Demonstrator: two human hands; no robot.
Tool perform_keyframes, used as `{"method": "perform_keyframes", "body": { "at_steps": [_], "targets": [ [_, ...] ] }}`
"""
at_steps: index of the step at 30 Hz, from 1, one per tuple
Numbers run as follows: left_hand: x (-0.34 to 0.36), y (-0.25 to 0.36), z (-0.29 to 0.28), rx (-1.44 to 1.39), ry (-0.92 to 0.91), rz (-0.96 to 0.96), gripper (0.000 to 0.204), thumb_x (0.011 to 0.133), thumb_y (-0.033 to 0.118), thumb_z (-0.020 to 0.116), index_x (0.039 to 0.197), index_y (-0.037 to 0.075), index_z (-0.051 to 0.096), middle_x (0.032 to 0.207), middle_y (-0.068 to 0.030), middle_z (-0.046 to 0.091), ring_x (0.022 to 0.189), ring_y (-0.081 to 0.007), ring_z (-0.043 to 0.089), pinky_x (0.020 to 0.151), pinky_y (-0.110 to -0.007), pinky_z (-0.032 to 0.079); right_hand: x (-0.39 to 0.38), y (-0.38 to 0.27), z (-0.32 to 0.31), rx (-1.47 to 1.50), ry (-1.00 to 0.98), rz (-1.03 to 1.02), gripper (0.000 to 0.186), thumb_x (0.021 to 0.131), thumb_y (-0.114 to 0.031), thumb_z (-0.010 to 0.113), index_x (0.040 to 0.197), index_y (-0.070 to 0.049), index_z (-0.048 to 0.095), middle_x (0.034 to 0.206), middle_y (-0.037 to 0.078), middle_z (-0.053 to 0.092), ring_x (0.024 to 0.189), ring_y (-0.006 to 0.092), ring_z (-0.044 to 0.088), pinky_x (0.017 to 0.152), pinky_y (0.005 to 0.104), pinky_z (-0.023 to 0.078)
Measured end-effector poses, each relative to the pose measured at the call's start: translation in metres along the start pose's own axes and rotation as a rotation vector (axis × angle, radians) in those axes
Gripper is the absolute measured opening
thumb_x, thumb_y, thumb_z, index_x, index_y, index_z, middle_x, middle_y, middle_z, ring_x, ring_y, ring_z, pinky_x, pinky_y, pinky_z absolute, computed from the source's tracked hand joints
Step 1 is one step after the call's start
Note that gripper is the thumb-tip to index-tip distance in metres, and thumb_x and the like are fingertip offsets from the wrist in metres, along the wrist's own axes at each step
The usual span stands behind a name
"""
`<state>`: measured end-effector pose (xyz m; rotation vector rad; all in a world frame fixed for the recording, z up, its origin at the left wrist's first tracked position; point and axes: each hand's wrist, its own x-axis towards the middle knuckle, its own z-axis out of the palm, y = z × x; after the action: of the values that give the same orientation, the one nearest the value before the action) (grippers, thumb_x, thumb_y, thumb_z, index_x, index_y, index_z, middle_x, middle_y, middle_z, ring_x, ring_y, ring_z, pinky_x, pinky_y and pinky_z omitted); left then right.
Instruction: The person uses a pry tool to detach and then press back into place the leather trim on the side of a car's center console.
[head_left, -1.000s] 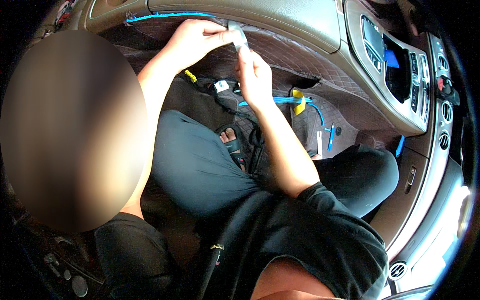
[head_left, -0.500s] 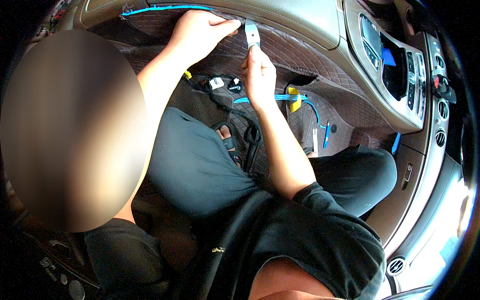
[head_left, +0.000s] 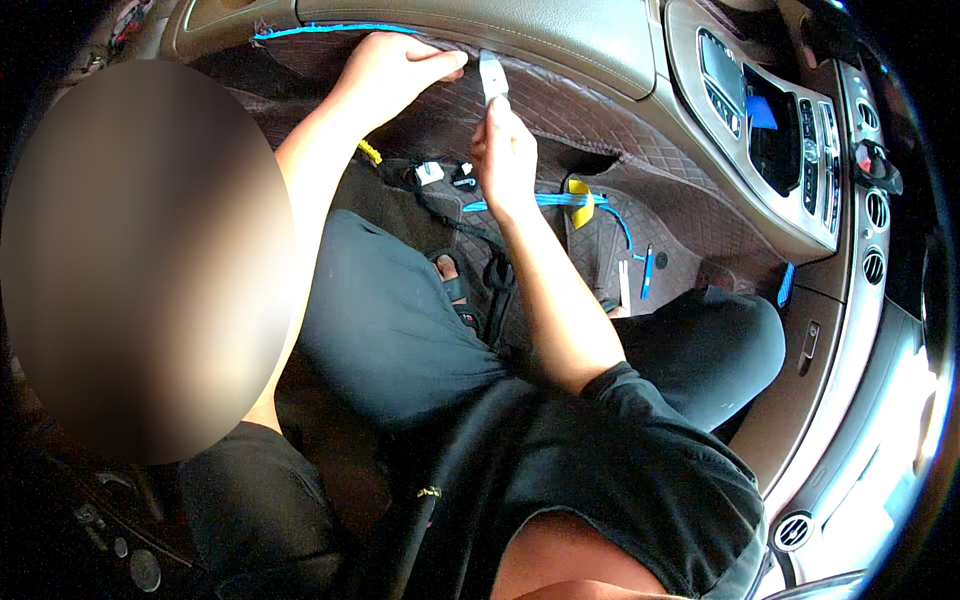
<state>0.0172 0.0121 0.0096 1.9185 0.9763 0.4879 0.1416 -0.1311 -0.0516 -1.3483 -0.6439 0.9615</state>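
My left hand [head_left: 400,75] is closed, thumb and fingers pinched on the upper edge of the brown quilted floor mat [head_left: 575,115], right under the padded console side [head_left: 480,35]. A blue strip [head_left: 330,28] runs along that edge to the left of the hand. Closed round the lower end of a flat metal scraper-like blade [head_left: 492,78] with a small hole, my right hand [head_left: 506,150] holds it upright. The blade's top meets the seam between mat and console, just right of my left fingertips. Whether its tip is inside the seam is hidden.
On the footwell floor lie a bundle of blue strips [head_left: 545,200] with a yellow piece [head_left: 580,203], a blue pen-like tool [head_left: 647,270], a white stick [head_left: 623,285], white connectors [head_left: 429,174] and black cable. The centre console [head_left: 790,150] rises at right. My knees flank the footwell.
Both hands and the blade have shifted slightly left and down in the picture, as has the car interior around them. Their holds look the same.
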Motion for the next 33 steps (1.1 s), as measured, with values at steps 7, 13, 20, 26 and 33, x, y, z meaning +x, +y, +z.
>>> {"method": "perform_keyframes", "body": {
  "at_steps": [7,13,20,26,33],
  "targets": [
    [-0.004,-0.002,-0.003,-0.019,-0.011,0.022,0.035,0.09,0.037,0.072,0.102,0.004,0.078,0.097,-0.0098,0.077,0.092,-0.0143,0.071,0.087,-0.029,0.052,-0.003,-0.007,0.006,-0.022,0.025,-0.024,0.048,0.104,-0.048,0.049,0.074,-0.01,0.052,0.057,-0.004,0.044,0.047,0.0059,0.039,0.043,0.0232,0.03],
    [0.003,-0.004,-0.005,-0.06,-0.062,0.031,0.034,0.089,0.035,0.074,0.105,0.005,0.077,0.098,-0.0095,0.077,0.094,-0.0157,0.071,0.089,-0.031,0.053,-0.001,0.0,0.015,0.013,0.041,-0.011,0.047,0.103,-0.048,0.049,0.076,-0.011,0.052,0.057,-0.005,0.042,0.048,0.0052,0.037,0.044,0.0236,0.028],
    [-0.008,-0.011,-0.034,-0.071,-0.226,0.017,0.032,0.093,0.022,0.068,0.117,0.001,0.071,0.109,-0.0082,0.073,0.102,-0.0149,0.066,0.097,-0.031,0.049,-0.016,-0.02,0.021,-0.047,-0.175,-0.025,0.043,0.105,-0.043,0.048,0.079,-0.01,0.053,0.06,-0.005,0.044,0.051,0.004,0.038,0.047,0.0218,0.03],
    [-0.017,-0.01,-0.047,-0.233,-0.18,0.012,0.035,0.094,0.027,0.064,0.115,0.0,0.07,0.111,-0.0078,0.072,0.106,-0.015,0.063,0.099,-0.031,0.046,-0.004,-0.021,0.027,-0.158,-0.217,-0.007,0.042,0.105,-0.042,0.048,0.081,-0.009,0.056,0.065,-0.004,0.048,0.056,0.0055,0.041,0.051,0.0231,0.034],
    [-0.019,-0.011,-0.046,-0.186,-0.311,0.074,0.037,0.099,0.032,0.062,0.119,0.002,0.07,0.115,-0.0072,0.072,0.112,-0.0142,0.062,0.102,-0.031,0.044,-0.001,-0.014,0.039,-0.208,-0.226,-0.078,0.041,0.106,-0.04,0.048,0.082,-0.008,0.056,0.066,-0.003,0.05,0.058,0.0052,0.043,0.052,0.0231,0.035]
  ]
}}
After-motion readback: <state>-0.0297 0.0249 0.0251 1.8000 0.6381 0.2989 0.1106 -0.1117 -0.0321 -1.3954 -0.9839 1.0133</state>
